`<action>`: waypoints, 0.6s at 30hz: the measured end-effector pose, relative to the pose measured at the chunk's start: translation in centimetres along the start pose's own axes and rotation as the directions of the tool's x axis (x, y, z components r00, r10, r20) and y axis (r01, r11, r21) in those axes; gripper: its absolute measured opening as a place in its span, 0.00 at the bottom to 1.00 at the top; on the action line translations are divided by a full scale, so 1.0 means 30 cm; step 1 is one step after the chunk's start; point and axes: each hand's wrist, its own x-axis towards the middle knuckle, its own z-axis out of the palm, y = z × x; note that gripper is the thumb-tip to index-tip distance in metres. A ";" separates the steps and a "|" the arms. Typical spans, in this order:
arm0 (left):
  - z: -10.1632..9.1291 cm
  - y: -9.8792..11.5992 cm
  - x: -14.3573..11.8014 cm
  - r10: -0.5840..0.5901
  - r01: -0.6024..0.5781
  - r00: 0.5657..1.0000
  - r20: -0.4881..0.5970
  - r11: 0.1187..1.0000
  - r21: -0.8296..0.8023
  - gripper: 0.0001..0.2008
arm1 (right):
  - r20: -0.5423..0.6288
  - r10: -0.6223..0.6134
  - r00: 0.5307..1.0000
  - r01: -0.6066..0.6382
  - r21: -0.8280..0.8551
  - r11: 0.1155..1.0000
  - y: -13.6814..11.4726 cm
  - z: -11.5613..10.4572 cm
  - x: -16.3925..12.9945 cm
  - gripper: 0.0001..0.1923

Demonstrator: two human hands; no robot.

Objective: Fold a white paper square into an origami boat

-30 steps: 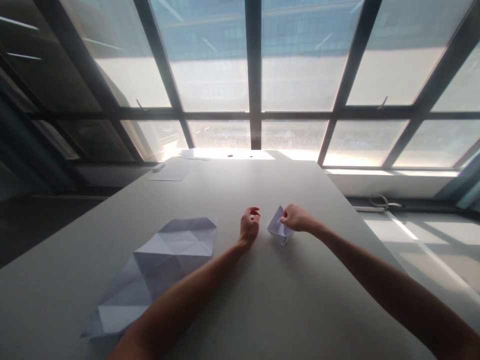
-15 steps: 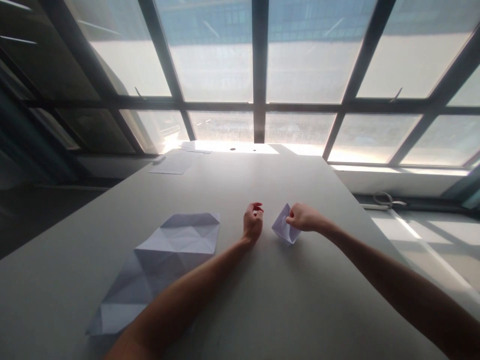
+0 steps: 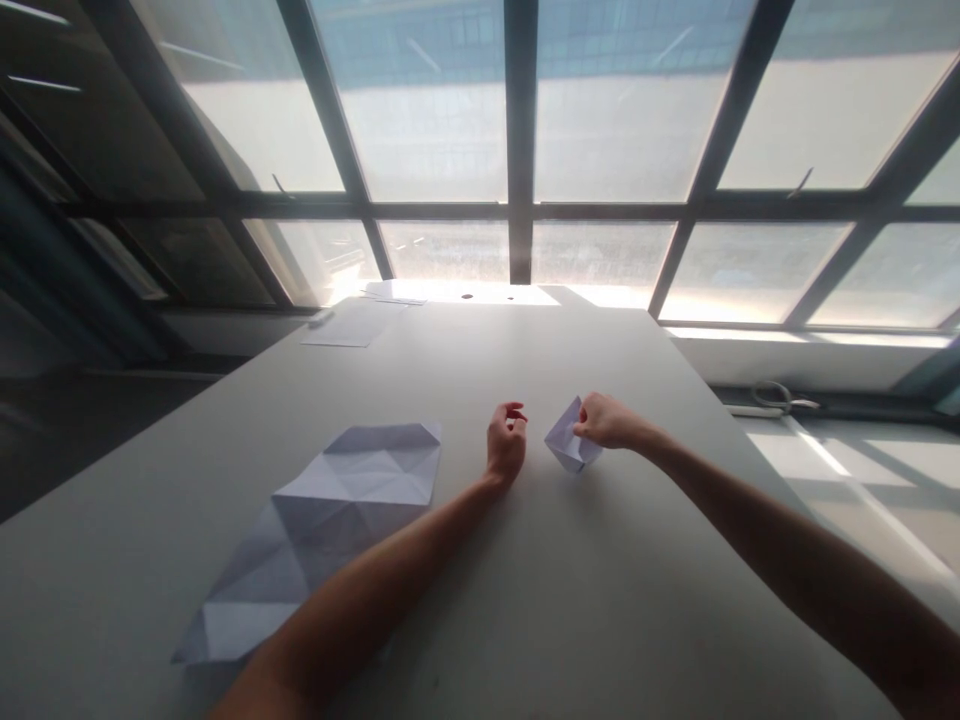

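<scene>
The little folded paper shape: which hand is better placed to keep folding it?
Probably the right hand: it already pinches the little folded paper shape. The left hand rests curled on the table beside it, holding nothing.

The small folded paper [image 3: 568,443] is white, as is the large creased sheet [image 3: 330,520] (crossed with triangular fold lines); the worktop [image 3: 570,600] is plain pale grey.

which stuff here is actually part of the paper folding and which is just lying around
In hand:
- small folded paper piece, pinched by the right hand
- left hand, curled beside it, holding nothing

Lying about:
- creased sheet
- flat sheet at the table's far end
</scene>
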 end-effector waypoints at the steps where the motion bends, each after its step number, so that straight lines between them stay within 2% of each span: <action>1: 0.000 0.003 0.000 -0.004 0.004 1.000 -0.007 1.000 -0.004 0.15 | 0.010 -0.010 1.000 0.010 -0.003 1.000 0.004 -0.017 0.027 0.09; 3: 0.000 0.007 -0.001 -0.013 0.012 1.000 -0.017 1.000 -0.018 0.15 | 0.029 -0.011 1.000 0.012 -0.021 1.000 0.012 -0.059 0.100 0.09; 9: 0.003 0.014 -0.011 -0.040 0.039 0.999 -0.015 0.998 -0.044 0.15 | -0.016 0.018 1.000 -0.019 -0.118 0.993 0.020 -0.171 0.381 0.06; 13: 0.006 0.015 -0.022 -0.047 0.048 0.999 0.003 0.998 -0.050 0.16 | 0.003 0.063 0.998 -0.062 -0.157 0.986 -0.011 -0.192 0.519 0.06; 18: 0.013 0.016 -0.037 -0.045 0.045 0.999 0.002 0.997 -0.058 0.16 | 0.034 0.136 0.990 -0.126 -0.214 0.969 -0.087 -0.192 0.641 0.07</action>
